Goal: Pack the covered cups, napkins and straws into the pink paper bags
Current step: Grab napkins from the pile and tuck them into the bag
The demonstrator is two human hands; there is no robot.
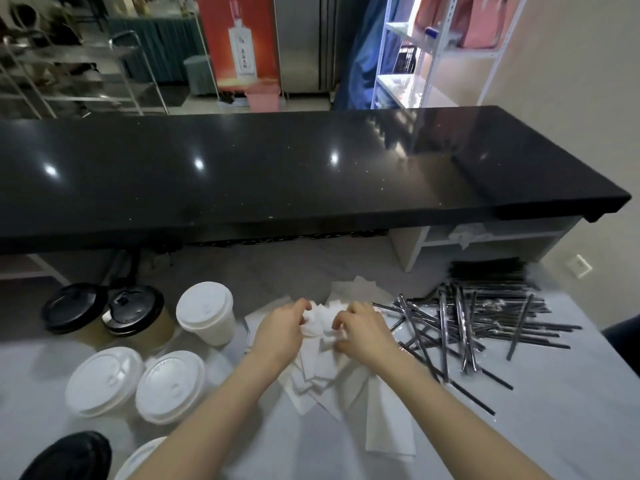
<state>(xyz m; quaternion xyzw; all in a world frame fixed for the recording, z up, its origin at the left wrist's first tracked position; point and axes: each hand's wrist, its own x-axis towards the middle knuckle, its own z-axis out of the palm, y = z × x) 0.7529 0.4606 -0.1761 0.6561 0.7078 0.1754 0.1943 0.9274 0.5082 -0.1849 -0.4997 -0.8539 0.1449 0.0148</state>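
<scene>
Left hand [281,327]: we saw its fingers pinched on a napkin [320,323] atop the pile.
Right hand [363,329]: pinched on the same napkin.
Napkins [388,424]: spread mid-worktop [554,427].
Cups [207,311]: left.
Straws [485,317]: heaped right.

The napkins [325,372] lie fanned out in the middle of the desk [554,427], with both hands on their far end: the left hand [282,329] on the left side, the right hand [363,332] on the right. The straws [485,317] lie heaped to the right of the napkins. The covered cups [145,341] stand clustered to the left, some nearer, some farther. Behind everything runs a raised counter [277,174]; beyond it, a shelf [433,50] holds what may be bags.
</scene>
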